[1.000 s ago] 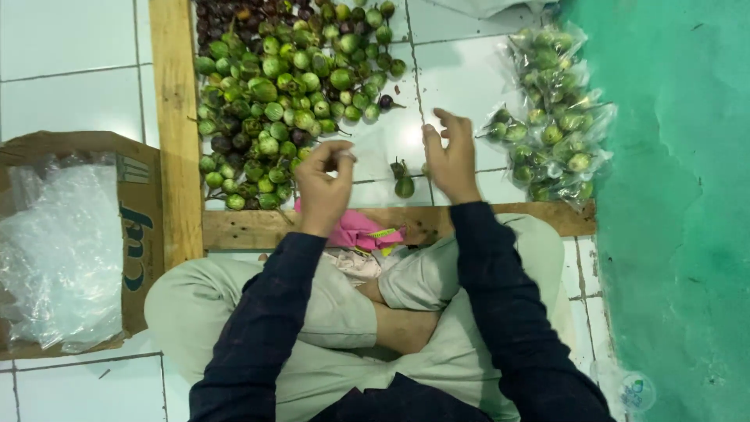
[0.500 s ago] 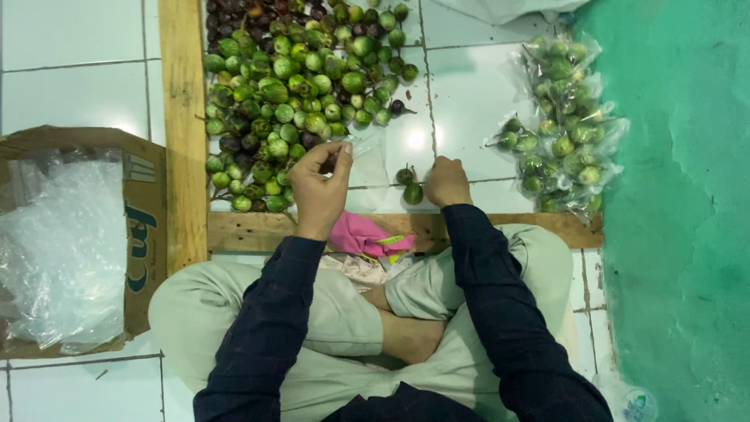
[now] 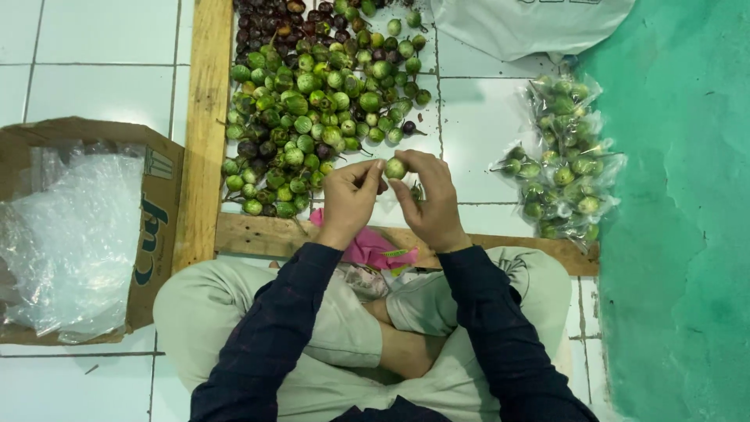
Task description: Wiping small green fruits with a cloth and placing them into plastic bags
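My left hand (image 3: pixel 348 199) and my right hand (image 3: pixel 430 202) meet over the white tiles, both pinching one small round green fruit (image 3: pixel 395 168) between their fingertips. Just beyond them lies a big heap of small green and dark purple fruits (image 3: pixel 312 94) inside a wooden frame (image 3: pixel 205 141). Another small fruit lies half hidden under my right hand. I sit cross-legged in dark sleeves and light trousers, with a pink wrapper (image 3: pixel 369 248) on my lap.
Clear plastic bags filled with green fruits (image 3: pixel 564 168) lie to the right, beside a green wall (image 3: pixel 680 234). A cardboard box (image 3: pixel 160 227) holding empty clear bags (image 3: pixel 66 234) sits at left. A white sack (image 3: pixel 531 23) lies at the top.
My right hand has come in from the filled bags at the right and joined my left hand. Both now hold one green fruit together in front of the heap.
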